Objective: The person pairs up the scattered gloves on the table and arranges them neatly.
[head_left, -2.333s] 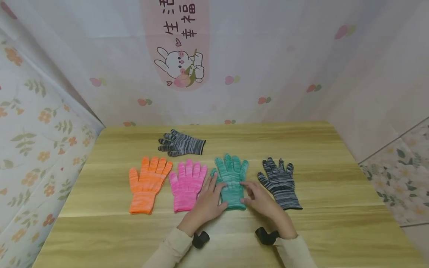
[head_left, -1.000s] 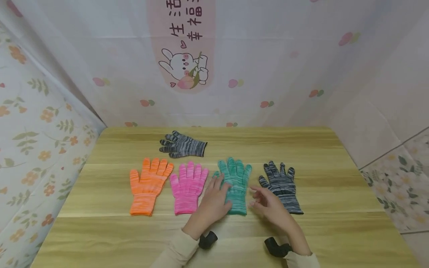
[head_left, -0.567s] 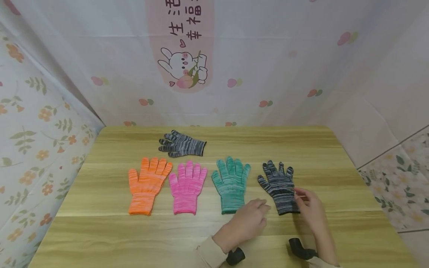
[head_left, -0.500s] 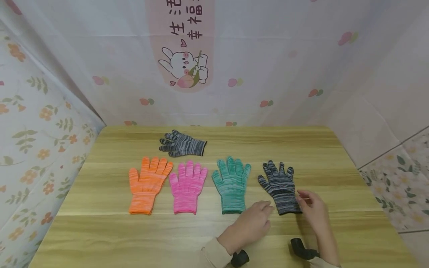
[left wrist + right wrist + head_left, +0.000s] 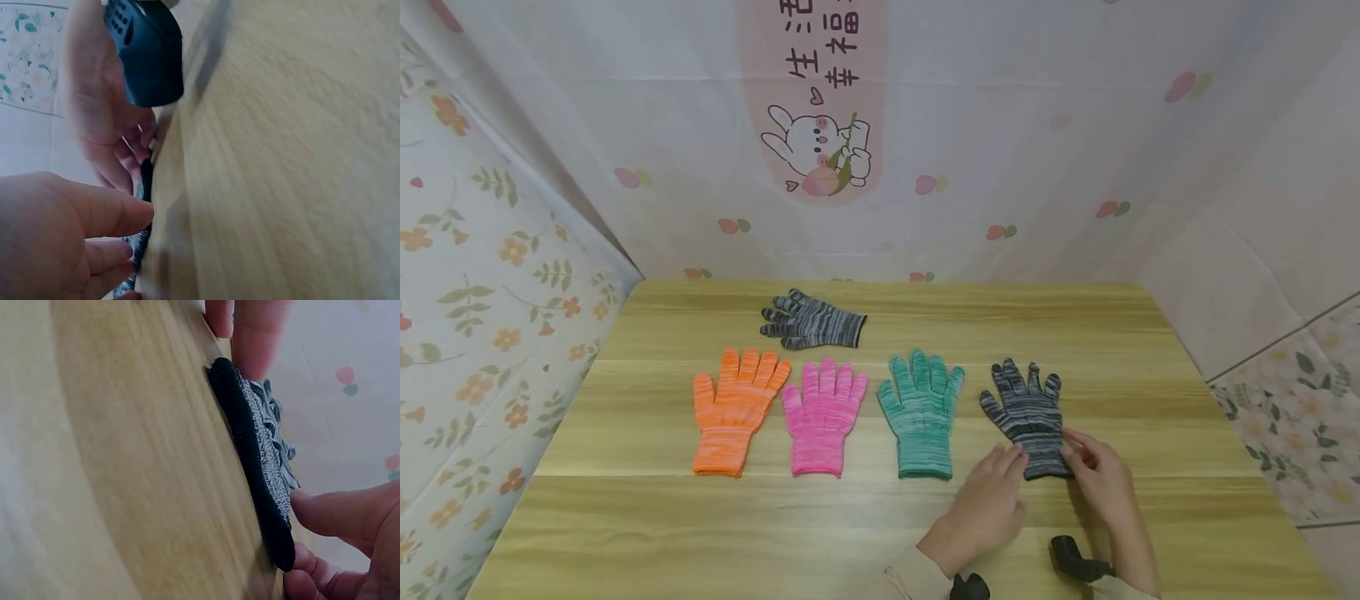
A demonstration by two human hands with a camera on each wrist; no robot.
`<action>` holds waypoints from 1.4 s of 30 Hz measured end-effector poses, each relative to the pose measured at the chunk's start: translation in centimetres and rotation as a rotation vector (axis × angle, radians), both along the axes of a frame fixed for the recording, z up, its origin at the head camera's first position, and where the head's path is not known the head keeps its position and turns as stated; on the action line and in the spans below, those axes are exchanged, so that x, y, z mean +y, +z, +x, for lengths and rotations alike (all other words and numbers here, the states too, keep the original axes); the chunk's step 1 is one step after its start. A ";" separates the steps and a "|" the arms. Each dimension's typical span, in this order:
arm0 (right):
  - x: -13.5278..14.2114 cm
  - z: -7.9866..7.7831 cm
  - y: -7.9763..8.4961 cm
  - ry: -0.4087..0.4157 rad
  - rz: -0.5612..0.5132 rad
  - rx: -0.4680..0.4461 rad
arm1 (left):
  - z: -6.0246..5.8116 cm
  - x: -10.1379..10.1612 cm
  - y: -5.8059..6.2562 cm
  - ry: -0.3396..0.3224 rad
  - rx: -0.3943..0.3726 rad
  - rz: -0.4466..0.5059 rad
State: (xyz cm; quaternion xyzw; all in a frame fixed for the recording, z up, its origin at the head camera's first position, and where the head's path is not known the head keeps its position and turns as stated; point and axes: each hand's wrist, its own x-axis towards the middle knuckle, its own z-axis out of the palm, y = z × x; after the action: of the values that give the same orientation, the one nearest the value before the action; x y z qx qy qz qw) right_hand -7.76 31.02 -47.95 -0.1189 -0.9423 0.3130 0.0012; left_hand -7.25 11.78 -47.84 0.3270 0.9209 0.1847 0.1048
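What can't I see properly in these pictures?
Head view: the top of the writing on the curtain, cut off by the picture's top edge.
Left wrist view: most of the dark glove, hidden behind the left hand.
Right wrist view: most of the left hand, cut off by the top edge.

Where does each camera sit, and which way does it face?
Head: worn on the head, facing forward and down at the table and gloves; left fingers, right fingers and sleeves show.
Left wrist: on that wrist, looking low across the table, tilted sideways; left fingers show near, right fingers beyond.
Right wrist: on that wrist, facing the cuff of the nearer striped glove; right fingers and left fingers show.
The wrist views share that glove, seen edge-on.
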 end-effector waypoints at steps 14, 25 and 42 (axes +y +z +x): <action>-1.5 -0.2 -0.3 0.022 0.112 0.067 | -0.5 -0.8 -0.6 0.024 0.068 -0.022; -2.2 0.1 -0.5 0.038 0.048 -0.022 | -0.9 -1.1 -0.9 -0.007 0.098 -0.019; -1.3 0.7 -1.4 0.111 -0.030 0.111 | -1.1 -1.2 -0.4 -0.038 0.042 0.011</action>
State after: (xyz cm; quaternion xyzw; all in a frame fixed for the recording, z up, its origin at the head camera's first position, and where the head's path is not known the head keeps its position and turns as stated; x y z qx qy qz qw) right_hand -7.04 29.69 -49.39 -0.0491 -0.9410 0.3330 0.0341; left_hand -8.39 10.54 -48.21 0.3487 0.9155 0.1807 0.0874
